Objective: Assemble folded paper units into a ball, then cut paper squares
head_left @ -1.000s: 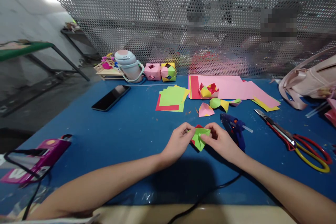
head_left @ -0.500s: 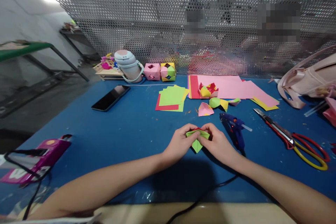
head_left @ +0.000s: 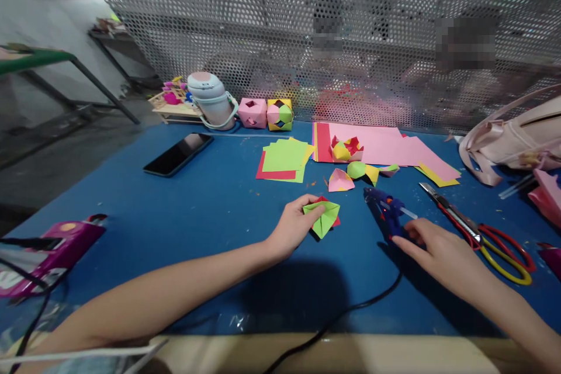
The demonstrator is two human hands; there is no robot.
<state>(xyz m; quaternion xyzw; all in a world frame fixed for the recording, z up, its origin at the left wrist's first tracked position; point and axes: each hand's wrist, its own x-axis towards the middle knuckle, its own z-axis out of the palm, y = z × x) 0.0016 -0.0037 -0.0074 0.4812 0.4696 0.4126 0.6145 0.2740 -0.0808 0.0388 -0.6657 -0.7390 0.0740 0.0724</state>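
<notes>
Grip: left hand (head_left: 289,227) clamped on folded green-red paper (head_left: 326,220) over the bench (head_left: 205,219); right hand (head_left: 442,251) at glue gun (head_left: 390,204) handle, can't tell if closed. Black cord (head_left: 372,301) could snag if the glue gun's pulled. Overtight pinch could crush folds. Nozzle (head_left: 367,191) near pink folded piece (head_left: 340,181); stray glue could mark it.

left hand (head_left: 293,227) pinches, thumb on top, while the right hand (head_left: 442,252) lies outstretched, thumb and fingers parted.

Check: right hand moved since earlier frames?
Yes: judged against the scissors, the right hand moved rightward, from the folded paper to the blue glue gun.
</notes>
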